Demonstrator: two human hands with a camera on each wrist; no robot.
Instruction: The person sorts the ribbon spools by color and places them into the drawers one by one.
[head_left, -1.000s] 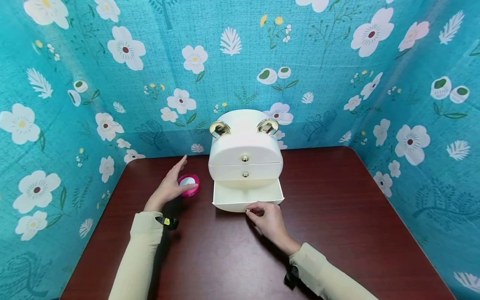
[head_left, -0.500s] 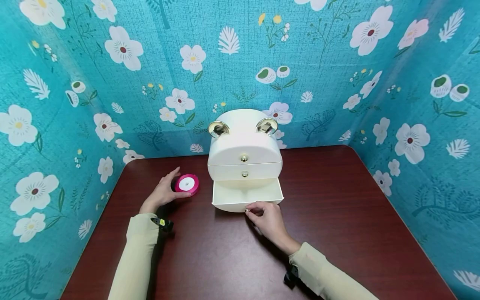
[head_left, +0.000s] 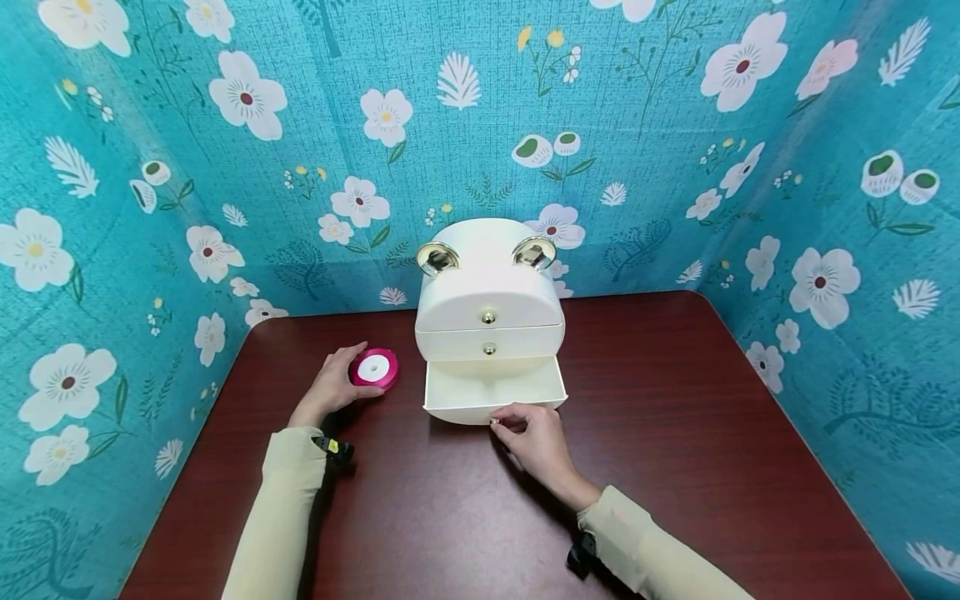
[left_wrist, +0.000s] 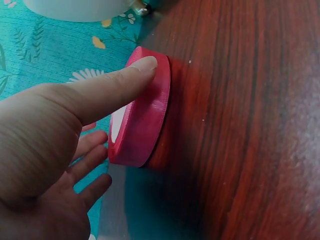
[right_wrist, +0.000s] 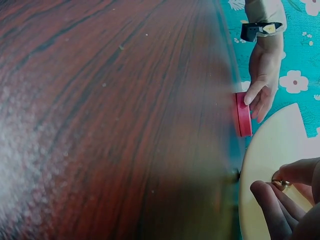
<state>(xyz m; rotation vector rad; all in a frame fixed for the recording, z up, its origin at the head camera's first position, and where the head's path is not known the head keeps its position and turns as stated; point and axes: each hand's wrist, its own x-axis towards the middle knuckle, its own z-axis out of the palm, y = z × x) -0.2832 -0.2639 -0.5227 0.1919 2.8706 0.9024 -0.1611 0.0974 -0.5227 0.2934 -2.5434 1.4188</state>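
A white storage box with gold knobs and two round gold ornaments stands at the back middle of the table. Its lowest drawer is pulled out and shows a bare inside. My right hand pinches this drawer's small gold knob between thumb and fingers. To the left of the box, a roll of pink ribbon with a white centre lies flat. My left hand grips it from the left, thumb along its near rim and fingers round the far side.
The dark red wooden table has rounded back corners. Blue floral cloth hangs behind and at both sides, with the box close to the back cloth. A black wrist strap sits on the left cuff.
My left hand first drew back left from over the ribbon roll, then closed in around it. The right hand stays on the knob and the drawer keeps its position.
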